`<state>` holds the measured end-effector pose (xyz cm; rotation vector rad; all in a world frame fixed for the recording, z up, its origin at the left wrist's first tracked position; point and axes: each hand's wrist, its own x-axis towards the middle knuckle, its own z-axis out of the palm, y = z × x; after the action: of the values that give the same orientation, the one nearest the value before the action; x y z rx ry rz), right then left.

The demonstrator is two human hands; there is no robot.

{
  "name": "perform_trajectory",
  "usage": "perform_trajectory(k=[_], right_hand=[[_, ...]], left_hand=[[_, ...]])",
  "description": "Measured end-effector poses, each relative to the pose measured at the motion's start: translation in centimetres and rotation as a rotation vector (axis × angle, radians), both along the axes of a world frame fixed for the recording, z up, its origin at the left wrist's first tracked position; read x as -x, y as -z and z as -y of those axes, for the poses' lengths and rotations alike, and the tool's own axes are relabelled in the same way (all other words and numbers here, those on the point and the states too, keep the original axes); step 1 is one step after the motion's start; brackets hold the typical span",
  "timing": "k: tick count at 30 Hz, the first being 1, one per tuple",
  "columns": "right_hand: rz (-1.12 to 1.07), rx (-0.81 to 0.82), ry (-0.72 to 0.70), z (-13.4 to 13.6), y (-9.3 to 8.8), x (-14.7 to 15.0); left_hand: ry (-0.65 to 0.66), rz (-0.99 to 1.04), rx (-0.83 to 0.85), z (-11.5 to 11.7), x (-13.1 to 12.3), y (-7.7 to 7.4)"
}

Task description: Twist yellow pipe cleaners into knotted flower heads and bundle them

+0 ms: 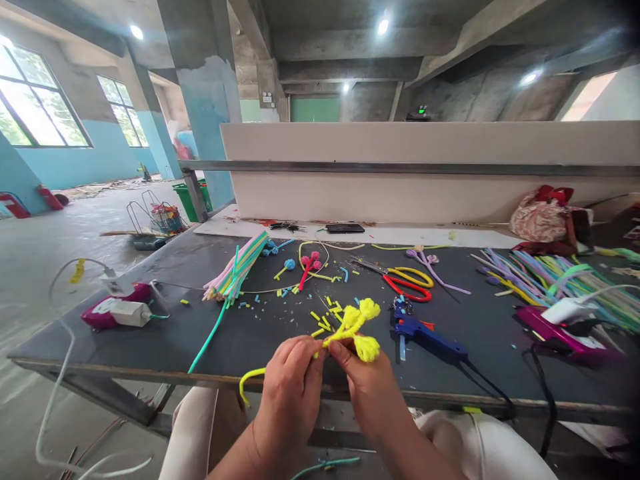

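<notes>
Just above the table's front edge, my left hand (293,383) is closed on the stem of a yellow pipe cleaner flower (349,327). A loose yellow tail curls out to the left of that hand. My right hand (367,380) pinches the same stem close beside it, with thumb and forefinger below the heads. Several fluffy yellow heads fan out above the right hand. Short yellow cut pieces (324,321) lie right behind my hands. Parts of the stem are hidden by my fingers.
Scissors with red and yellow handles (410,280) lie open behind a blue glue gun (425,337). Pipe cleaner bundles (240,267) lie left and right (565,283). A red flower (310,267) stands mid-table. Magenta power strips (117,308) with cords sit at both sides, and a phone (345,228) at the back.
</notes>
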<state>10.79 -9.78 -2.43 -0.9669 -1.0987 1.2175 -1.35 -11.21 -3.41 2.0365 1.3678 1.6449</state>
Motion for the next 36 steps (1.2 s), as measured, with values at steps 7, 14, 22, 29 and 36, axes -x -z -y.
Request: perform_trajectory(k=[7,14,22,29,36], right_hand=[[0.219,-0.042,0.087,0.3,-1.2,-0.2],[0.088,-0.047,-0.014,0.2,-0.8,-0.2],[-0.289,0.143,-0.395,-0.6,-0.4,-1.2],[-0.456,0.193,-0.185,-1.0,0.3,0.4],[-0.629,0.384,-0.139,0.7,-0.3,1.4]], left_hand=[[0.036,0.091,0.142,0.2,-0.4,-0.6],[0.372,0.775,0.775,0.2,-0.7,-2.3],[0.682,1.247,1.181,0.7,-0.9,-2.7],[0.15,0.673,0.574,0.3,-1.0,-1.7],[-0.141,0.068,0.116,0.1,-0.6,0.4]])
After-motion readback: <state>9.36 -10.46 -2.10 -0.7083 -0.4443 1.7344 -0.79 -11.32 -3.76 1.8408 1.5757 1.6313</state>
